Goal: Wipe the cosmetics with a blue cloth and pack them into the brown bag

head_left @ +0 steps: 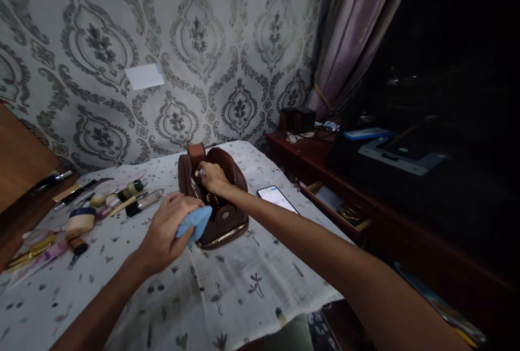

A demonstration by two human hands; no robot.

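A brown handbag (227,234) with a gold zipper lies on the patterned white cloth, its top unzipped. My right hand (214,176) reaches over the opening, fingers curled at the bag's inner left edge near the zipper. What those fingers pinch, if anything, is hidden. Just left of the bag's near end, my left hand (173,226) is closed around a crumpled blue cloth (195,222).
Cosmetics, among them a cream jar (80,222), spread across the left of the cloth (219,307). A lit phone (277,199) lies right of the bag. Beyond it, an open drawer (337,205) juts from a dark red desk (320,158). Patterned wall stands behind.
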